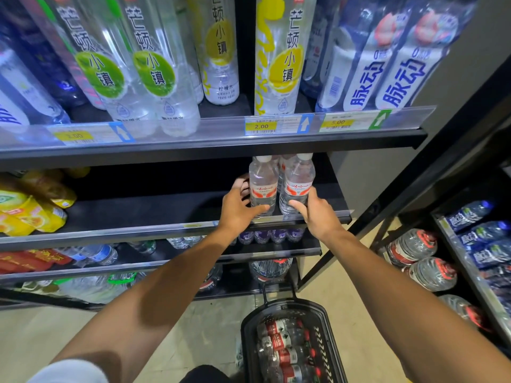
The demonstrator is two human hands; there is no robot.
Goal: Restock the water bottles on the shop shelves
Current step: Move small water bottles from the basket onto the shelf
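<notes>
Both hands up at twelve o'clock on the middle shelf: left hand wraps one upright red-labelled water bottle, right hand grips its neighbour. Refills lie in the basket at six o'clock.

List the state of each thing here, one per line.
left hand: grips the left bottle
right hand: grips the right bottle
left bottle: upright, capped, on the middle shelf
right bottle: upright, capped
middle shelf: mostly bare
basket: on the floor, holding bottles
</notes>
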